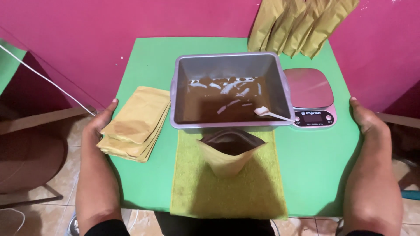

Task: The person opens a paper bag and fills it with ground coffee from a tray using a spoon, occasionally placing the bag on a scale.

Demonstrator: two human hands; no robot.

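The left hand (101, 124) grips the left edge of the green tabletop (315, 166), thumb on top; the right hand (366, 120) does likewise at the right edge. The other fingers of both are hidden below. An open paper pouch (229, 153) stands on a yellow-green towel (227, 192) at the front edge. Behind it sits a grey tub (231, 65) of brown powder with a scoop (271, 113), beside a scale (311, 98). Flat pouches (135, 122) lie nearest the left hand. More pouches (302, 26) lean at the back corner.

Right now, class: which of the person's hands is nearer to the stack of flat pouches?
Left. The left hand grips the table edge right beside the pouch stack, nearly touching it. The right hand holds the opposite edge, beyond the tray and scale.
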